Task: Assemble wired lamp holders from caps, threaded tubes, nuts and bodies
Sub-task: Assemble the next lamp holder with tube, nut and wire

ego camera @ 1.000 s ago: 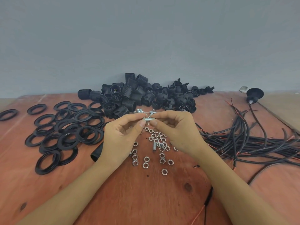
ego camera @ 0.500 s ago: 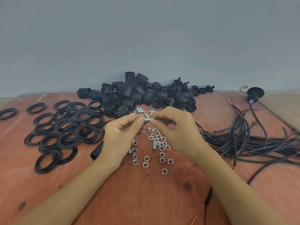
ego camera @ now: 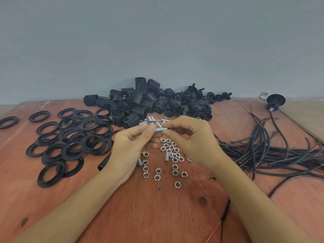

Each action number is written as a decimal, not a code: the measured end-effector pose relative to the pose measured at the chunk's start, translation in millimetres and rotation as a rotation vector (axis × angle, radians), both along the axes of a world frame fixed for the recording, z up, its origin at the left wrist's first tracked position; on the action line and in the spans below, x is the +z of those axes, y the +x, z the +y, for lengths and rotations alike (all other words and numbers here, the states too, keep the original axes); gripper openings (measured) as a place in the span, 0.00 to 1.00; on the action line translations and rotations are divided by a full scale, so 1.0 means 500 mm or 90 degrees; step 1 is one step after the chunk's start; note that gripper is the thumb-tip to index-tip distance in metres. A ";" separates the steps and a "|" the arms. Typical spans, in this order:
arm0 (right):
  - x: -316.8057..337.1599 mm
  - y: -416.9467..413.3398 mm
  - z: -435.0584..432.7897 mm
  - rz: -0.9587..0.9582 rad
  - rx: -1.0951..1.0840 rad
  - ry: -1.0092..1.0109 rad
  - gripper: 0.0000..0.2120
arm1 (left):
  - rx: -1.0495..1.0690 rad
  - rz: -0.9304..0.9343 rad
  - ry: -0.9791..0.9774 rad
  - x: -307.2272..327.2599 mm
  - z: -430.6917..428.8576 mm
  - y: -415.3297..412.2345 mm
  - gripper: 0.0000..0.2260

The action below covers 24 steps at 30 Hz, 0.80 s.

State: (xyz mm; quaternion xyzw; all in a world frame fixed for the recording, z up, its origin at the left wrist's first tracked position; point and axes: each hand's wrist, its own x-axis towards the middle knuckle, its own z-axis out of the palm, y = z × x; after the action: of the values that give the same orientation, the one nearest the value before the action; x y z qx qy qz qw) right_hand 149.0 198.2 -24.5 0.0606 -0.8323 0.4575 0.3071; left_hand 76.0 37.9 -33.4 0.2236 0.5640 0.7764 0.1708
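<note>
1. The left hand (ego camera: 129, 148) and right hand (ego camera: 191, 139) each pinch one end of a threaded tube (ego camera: 161, 129) between thumb and forefinger, holding it level above the scattered hex nuts (ego camera: 172, 156).
2. Loose tubes (ego camera: 152, 119) lie just behind the nuts, with the black lamp holder bodies (ego camera: 140, 102) piled farther back.
3. Black rings (ego camera: 70, 141) lie left of the nuts, and wires (ego camera: 263, 151) lie to the right.
</note>
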 end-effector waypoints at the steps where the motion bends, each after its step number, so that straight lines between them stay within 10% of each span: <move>1: 0.000 0.000 0.000 -0.006 -0.001 -0.004 0.09 | 0.003 0.007 -0.009 -0.001 0.000 0.000 0.10; 13: -0.002 0.000 -0.007 -0.025 -0.021 -0.004 0.03 | -0.014 0.075 -0.019 -0.007 -0.003 -0.005 0.11; 24: -0.005 -0.002 -0.027 -0.079 -0.053 -0.003 0.24 | 0.025 0.255 -0.030 -0.017 0.002 -0.004 0.11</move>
State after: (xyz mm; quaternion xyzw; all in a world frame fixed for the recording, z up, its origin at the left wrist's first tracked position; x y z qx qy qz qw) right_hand 148.0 184.9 -27.0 -0.0033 -0.8502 0.4495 0.2741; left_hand 74.2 39.0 -41.7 0.3587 0.6087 0.7062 0.0455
